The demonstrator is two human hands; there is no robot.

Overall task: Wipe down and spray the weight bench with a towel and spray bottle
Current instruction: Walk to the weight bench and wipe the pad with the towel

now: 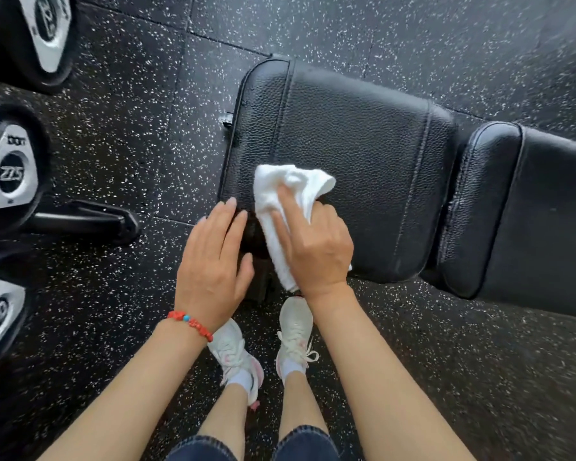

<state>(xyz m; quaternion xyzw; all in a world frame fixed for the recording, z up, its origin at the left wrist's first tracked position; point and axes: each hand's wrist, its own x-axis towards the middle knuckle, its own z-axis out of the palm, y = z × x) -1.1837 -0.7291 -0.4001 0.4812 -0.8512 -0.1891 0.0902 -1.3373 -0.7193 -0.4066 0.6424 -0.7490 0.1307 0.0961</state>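
White cotton towel: soft, light, bunched, on near-left part of seat pad | right hand gripped it, fingers pressing on top | left hand flat, relaxed, holding nothing, touching pad edge | spray bottle not visible

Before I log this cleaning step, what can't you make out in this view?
Head view only:
- Spray bottle: not in frame.
- Weight bench: back pad cut off by the right edge.
- Towel: lower part hidden under the right hand.
- Dumbbells: cut off at left; some numbers blurred.

A gym: speckled rubber floor, padded weight bench, racked dumbbells.
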